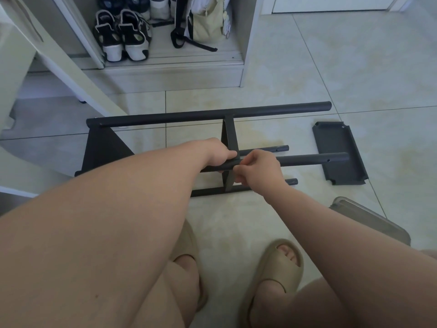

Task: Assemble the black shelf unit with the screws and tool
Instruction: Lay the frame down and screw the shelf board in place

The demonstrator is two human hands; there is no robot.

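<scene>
On the pale tile floor (331, 67), in the middle of the view, the black shelf unit (165, 117) lies on its side, half built. It is dark and dull, made of round tubes and flat panels. Four tubes run side to side: one long one at the top, a short one, the middle tube (307, 159), and one at the bottom. Two panels are fixed on it, a big panel (104, 150) at 9 o'clock and a centre panel (228, 138) standing on edge. One loose panel (339, 153) lies flat at 3 o'clock, and the tip of the middle tube reaches over it. The left hand (220, 153) grips the middle tube with curled fingers. The right hand (257, 166) pinches the same tube just beside the centre panel; anything tiny in its fingers is too small to see. Two tan sandals (281, 263) sit at 6 o'clock, two black-and-white sneakers (123, 36) at 11 o'clock, one bag (205, 22) at 12 o'clock, and one clear box (369, 218) at 4 o'clock.
</scene>
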